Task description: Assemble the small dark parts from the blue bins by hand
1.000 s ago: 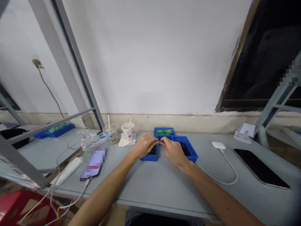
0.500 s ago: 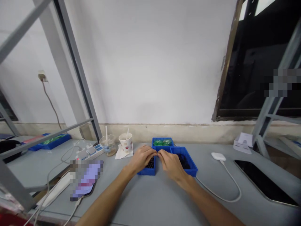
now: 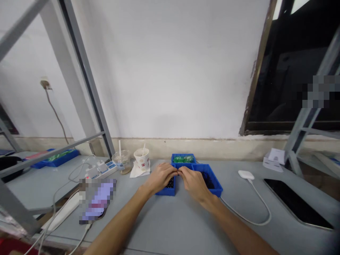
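My left hand and my right hand meet fingertip to fingertip over the gap between the blue bins. Both are pinched closed; whatever they hold is too small and covered to make out. Below my left hand is a blue bin with small dark, shiny parts, partly hidden by the hand. Beside my right hand stands another blue bin with black pieces in it. Behind the hands, a third blue bin contains green packets.
To the left are a paper cup on a napkin, a clear plastic cup, a power strip and a phone with cables. On the right lie a white earbud case, a dark tablet and a white box.
The fingertips of both hands have come slightly closer together, and the tiny dark bit seen between them is now hidden. The view has shifted a little; otherwise the scene is the same.
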`<state>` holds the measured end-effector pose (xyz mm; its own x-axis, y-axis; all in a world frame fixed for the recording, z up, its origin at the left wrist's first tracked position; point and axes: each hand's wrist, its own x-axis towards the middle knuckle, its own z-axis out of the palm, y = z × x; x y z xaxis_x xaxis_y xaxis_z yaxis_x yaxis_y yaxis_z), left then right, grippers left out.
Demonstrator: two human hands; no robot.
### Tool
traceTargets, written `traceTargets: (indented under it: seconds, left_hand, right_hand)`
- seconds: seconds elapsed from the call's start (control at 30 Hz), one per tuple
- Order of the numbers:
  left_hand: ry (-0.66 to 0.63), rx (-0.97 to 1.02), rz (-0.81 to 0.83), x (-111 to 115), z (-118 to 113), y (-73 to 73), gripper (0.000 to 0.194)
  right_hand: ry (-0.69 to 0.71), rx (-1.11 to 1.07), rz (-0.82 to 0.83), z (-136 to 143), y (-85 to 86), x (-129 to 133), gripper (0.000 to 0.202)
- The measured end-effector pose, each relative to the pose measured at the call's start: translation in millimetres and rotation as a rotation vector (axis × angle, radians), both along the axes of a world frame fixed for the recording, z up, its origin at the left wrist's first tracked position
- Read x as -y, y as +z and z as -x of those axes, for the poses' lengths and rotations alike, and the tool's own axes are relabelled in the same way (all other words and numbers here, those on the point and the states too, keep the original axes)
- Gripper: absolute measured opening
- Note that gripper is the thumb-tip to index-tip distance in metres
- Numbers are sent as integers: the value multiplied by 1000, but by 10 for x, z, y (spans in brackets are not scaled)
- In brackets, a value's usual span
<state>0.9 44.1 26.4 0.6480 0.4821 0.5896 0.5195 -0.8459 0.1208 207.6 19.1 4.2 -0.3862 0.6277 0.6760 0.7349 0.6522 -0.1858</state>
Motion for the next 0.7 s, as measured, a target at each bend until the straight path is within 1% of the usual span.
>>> traceTargets:
  seconds: [0.13, 0.27, 0.47, 0.7]
  left_hand:
    - [-24, 0, -43, -12, -7, -14, 30]
    - [-19, -1, -60, -20, -2, -17, 34]
    - [43, -15, -56, -42, 26, -17, 38]
    - [-3, -18, -54, -17, 7, 4, 37]
  right_hand:
    - [-18, 24, 47, 14, -12, 8, 30]
    - [-37, 20, 70, 9, -9, 13, 33]
    - [-9, 6, 50, -1, 16, 13, 22]
    - [-42, 56, 53, -7, 36, 20, 21]
